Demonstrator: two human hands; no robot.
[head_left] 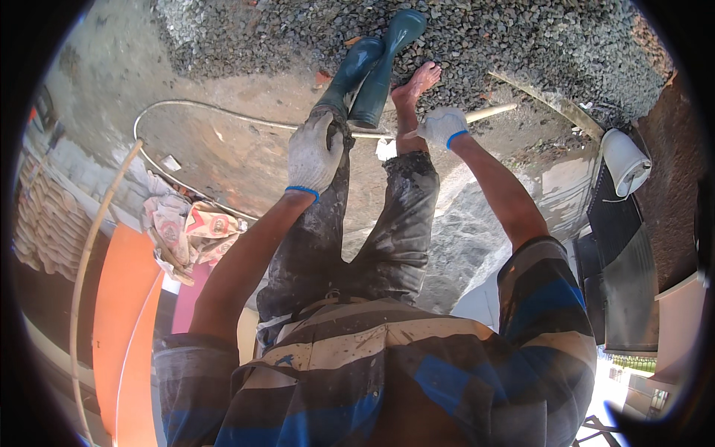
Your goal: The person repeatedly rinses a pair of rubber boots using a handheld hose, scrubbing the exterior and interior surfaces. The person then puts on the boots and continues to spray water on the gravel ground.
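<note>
My left hand (314,155), in a pale knit glove with a blue cuff, is curled round the dark, dirt-smeared trouser leg (337,201) just above a green rubber boot (356,71) on my left leg. A second green rubber boot (387,67) lies close against it, apparently with no leg in it. My right hand (445,125), gloved the same way, is closed beside my bare right shin (408,127). What its fingers hold, if anything, is hidden. The right trouser leg (410,186) ends high on the shin, above my bare foot (418,80).
Grey gravel (499,45) spreads ahead of my feet. A thin hose (216,108) curves over the dirty ground. A wooden pole (97,231) and crumpled sacks (197,223) are on the left. At right are a plank (555,104) and a white bucket (624,160).
</note>
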